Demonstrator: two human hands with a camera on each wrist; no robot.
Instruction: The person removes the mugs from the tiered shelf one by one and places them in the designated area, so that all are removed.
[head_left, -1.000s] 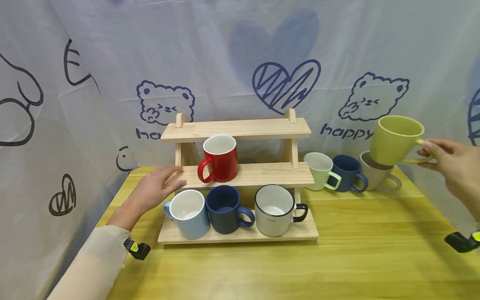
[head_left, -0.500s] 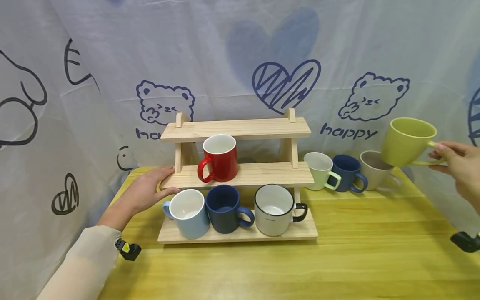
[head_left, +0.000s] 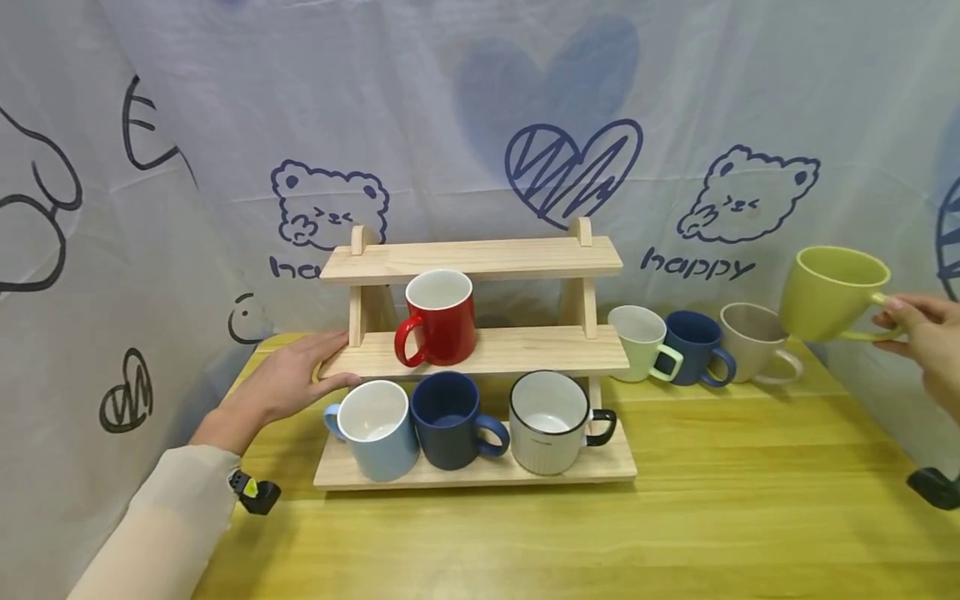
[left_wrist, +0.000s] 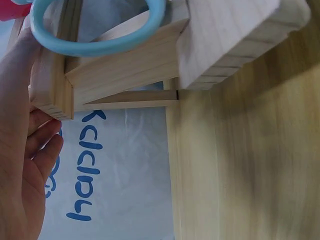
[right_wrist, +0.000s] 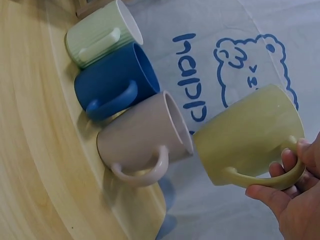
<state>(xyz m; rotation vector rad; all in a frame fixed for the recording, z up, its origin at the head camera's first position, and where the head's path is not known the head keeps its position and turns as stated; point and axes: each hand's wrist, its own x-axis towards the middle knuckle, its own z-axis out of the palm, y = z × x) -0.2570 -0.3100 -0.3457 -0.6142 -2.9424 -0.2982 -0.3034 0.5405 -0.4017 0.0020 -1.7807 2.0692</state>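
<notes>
In the head view my right hand (head_left: 930, 342) pinches the handle of a yellow-green mug (head_left: 828, 293), held in the air at the far right. The right wrist view shows thumb and fingers around that mug's (right_wrist: 250, 135) handle. My left hand (head_left: 285, 375) grips the left end of the middle board of a three-tier wooden shelf (head_left: 532, 346). A red mug (head_left: 442, 321) stands on that middle board. Along the bottom board are a light blue mug (head_left: 382, 442), a dark blue mug (head_left: 450, 425) and a white mug with a black rim (head_left: 546, 433).
To the shelf's right, a pale green mug (head_left: 633, 346), a blue mug (head_left: 692, 350) and a beige mug (head_left: 746, 346) stand in a row on the wooden table (head_left: 712, 517). A printed cloth (head_left: 450, 108) hangs close behind and at the left.
The yellow-green mug has moved right and slightly down in my right hand, away from above the beige mug. My left hand has shifted slightly left on the shelf's end. The standing mugs stay put.
</notes>
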